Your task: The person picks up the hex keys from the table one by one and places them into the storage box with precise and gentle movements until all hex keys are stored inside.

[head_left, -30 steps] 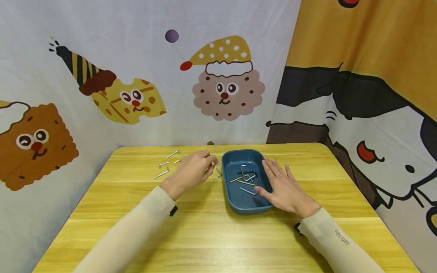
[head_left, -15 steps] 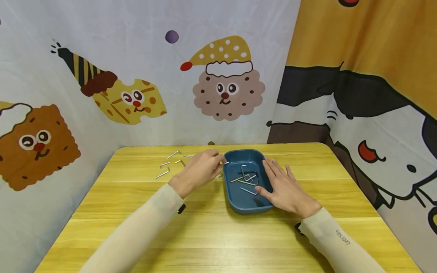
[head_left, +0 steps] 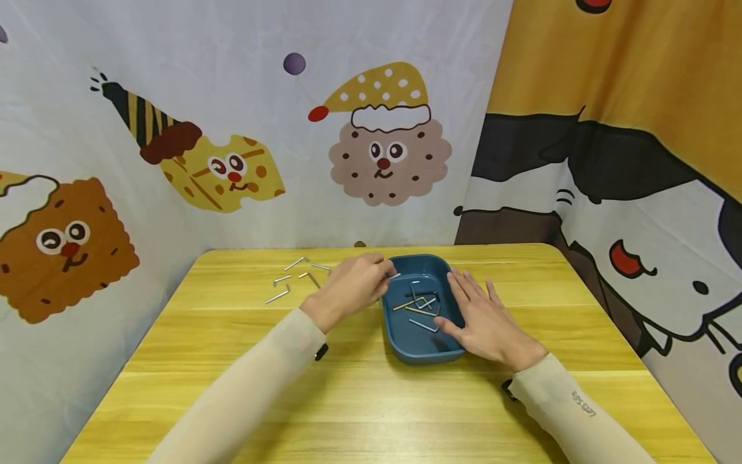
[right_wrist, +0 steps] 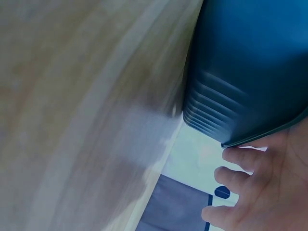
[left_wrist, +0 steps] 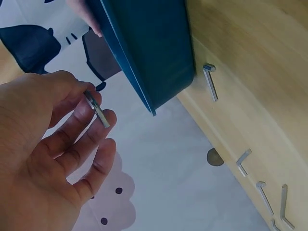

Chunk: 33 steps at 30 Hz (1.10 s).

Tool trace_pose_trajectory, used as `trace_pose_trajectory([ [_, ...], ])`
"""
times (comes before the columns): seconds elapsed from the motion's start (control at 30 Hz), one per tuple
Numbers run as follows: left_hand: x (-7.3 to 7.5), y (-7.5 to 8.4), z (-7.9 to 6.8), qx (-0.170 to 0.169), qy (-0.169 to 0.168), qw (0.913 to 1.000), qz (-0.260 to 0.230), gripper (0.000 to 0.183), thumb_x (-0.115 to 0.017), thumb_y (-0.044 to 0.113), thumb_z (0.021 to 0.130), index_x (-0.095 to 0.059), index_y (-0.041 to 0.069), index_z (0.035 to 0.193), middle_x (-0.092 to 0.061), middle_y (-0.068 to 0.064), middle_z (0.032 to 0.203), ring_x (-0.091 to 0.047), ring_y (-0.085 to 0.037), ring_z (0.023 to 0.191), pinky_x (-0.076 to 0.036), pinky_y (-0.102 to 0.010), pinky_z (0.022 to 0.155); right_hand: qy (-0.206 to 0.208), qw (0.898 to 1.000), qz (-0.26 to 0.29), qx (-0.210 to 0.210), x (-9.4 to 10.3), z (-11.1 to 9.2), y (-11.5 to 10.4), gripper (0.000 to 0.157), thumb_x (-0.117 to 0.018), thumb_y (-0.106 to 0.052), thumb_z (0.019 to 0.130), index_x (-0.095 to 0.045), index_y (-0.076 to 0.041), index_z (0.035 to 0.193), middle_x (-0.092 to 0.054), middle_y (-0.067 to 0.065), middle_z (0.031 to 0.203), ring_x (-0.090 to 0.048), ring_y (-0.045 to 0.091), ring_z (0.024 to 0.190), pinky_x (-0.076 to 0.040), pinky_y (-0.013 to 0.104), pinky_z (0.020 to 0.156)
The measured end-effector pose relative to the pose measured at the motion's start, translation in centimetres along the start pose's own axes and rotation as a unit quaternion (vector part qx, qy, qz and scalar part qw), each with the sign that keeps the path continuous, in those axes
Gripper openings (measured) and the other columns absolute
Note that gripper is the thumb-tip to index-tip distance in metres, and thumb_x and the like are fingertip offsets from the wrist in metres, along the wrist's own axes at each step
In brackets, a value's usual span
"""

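Observation:
My left hand pinches a small silver hex key between thumb and fingertips, at the left rim of the blue plastic bin. In the left wrist view the key sticks out past the fingertips, with the bin's side beyond it. Several hex keys lie crossed on the bin's floor, among them a silver one and a black one. My right hand rests on the bin's right rim, fingers straight and thumb reaching over the inside. From the right wrist, its fingers show beside the bin's rim.
Several loose hex keys lie on the wooden table to the left of the bin, one of them nearest the front. A printed cartoon curtain stands behind the table's back edge.
My left hand has moved right with the hex key, from the table left of the bin to over its left rim. My right hand has stayed on the right rim.

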<state>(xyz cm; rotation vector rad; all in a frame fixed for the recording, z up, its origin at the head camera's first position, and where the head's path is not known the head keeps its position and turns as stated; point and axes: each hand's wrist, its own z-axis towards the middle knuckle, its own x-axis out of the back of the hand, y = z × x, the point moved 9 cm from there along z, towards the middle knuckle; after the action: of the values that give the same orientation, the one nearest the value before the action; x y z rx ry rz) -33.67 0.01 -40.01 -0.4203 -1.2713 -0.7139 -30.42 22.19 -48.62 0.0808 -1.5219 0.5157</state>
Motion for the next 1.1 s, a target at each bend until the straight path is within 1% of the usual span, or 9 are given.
trace_pose_trajectory([
  [0.23, -0.3, 0.5, 1.3, 0.001, 0.000, 0.9999, -0.016, 0.019, -0.076, 0.018, 0.114, -0.083, 0.012, 0.131, -0.084, -0.005, 0.125, -0.080, -0.016, 0.096, -0.069, -0.030, 0.084, -0.003, 1.000, 0.001, -0.003, 0.1, 0.1, 0.0, 0.102, -0.062, -0.064, 0.115, -0.022, -0.002, 0.185, -0.023, 0.019, 0.195, -0.019, 0.050, 0.182, -0.010, 0.083, 0.142],
  [0.33, -0.5, 0.6, 1.8, 0.010, -0.010, 0.9996, -0.025, 0.021, -0.075, 0.018, 0.115, -0.083, 0.012, 0.133, -0.084, -0.005, 0.128, -0.080, -0.015, 0.096, -0.068, -0.029, 0.084, -0.003, 1.000, 0.001, -0.003, 0.1, 0.1, 0.1, 0.102, -0.062, -0.064, 0.115, -0.022, -0.003, 0.185, -0.023, 0.020, 0.195, -0.019, 0.050, 0.182, -0.010, 0.083, 0.143],
  [0.47, -1.0, 0.8, 2.5, 0.023, -0.027, 0.9986, -0.038, 0.020, -0.073, 0.018, 0.116, -0.084, 0.013, 0.133, -0.085, -0.003, 0.128, -0.078, -0.013, 0.095, -0.067, -0.027, 0.082, -0.006, 1.000, 0.003, -0.002, 0.1, 0.1, 0.0, 0.101, -0.062, -0.064, 0.115, -0.022, -0.002, 0.185, -0.023, 0.020, 0.195, -0.019, 0.050, 0.182, -0.010, 0.083, 0.142],
  [0.63, -1.4, 1.2, 3.4, 0.025, -0.041, 0.9973, -0.055, 0.021, -0.073, 0.020, 0.117, -0.085, 0.015, 0.132, -0.083, -0.002, 0.126, -0.078, -0.013, 0.095, -0.066, -0.028, 0.082, -0.007, 1.000, 0.004, -0.002, 0.1, 0.0, -0.1, 0.101, -0.062, -0.063, 0.115, -0.022, -0.001, 0.185, -0.022, 0.020, 0.195, -0.019, 0.050, 0.182, -0.010, 0.083, 0.142],
  [0.8, -2.0, 1.3, 4.3, 0.035, -0.063, 0.9959, -0.054, 0.023, -0.070, 0.023, 0.119, -0.084, 0.015, 0.135, -0.084, -0.002, 0.130, -0.078, -0.014, 0.101, -0.067, -0.029, 0.087, -0.007, 1.000, 0.002, -0.001, 0.2, 0.0, -0.1, 0.101, -0.062, -0.063, 0.115, -0.022, -0.002, 0.185, -0.022, 0.020, 0.195, -0.020, 0.050, 0.181, -0.011, 0.084, 0.142],
  [0.93, -2.6, 1.5, 5.0, 0.041, -0.087, 0.9941, -0.050, 0.025, -0.069, 0.023, 0.119, -0.083, 0.015, 0.138, -0.084, -0.002, 0.136, -0.080, -0.014, 0.110, -0.068, -0.030, 0.094, -0.006, 1.000, 0.000, 0.000, 0.1, 0.1, -0.1, 0.101, -0.062, -0.063, 0.116, -0.022, -0.002, 0.185, -0.023, 0.020, 0.195, -0.020, 0.050, 0.181, -0.012, 0.083, 0.142],
  [1.1, -3.4, 2.6, 5.7, 0.029, -0.124, 0.9910, -0.042, 0.024, -0.071, 0.022, 0.118, -0.085, 0.015, 0.135, -0.086, 0.000, 0.135, -0.082, -0.015, 0.117, -0.069, -0.031, 0.103, -0.006, 1.000, 0.001, 0.003, 0.1, 0.1, 0.0, 0.102, -0.063, -0.063, 0.115, -0.023, -0.001, 0.185, -0.023, 0.020, 0.195, -0.020, 0.050, 0.182, -0.011, 0.084, 0.142],
])
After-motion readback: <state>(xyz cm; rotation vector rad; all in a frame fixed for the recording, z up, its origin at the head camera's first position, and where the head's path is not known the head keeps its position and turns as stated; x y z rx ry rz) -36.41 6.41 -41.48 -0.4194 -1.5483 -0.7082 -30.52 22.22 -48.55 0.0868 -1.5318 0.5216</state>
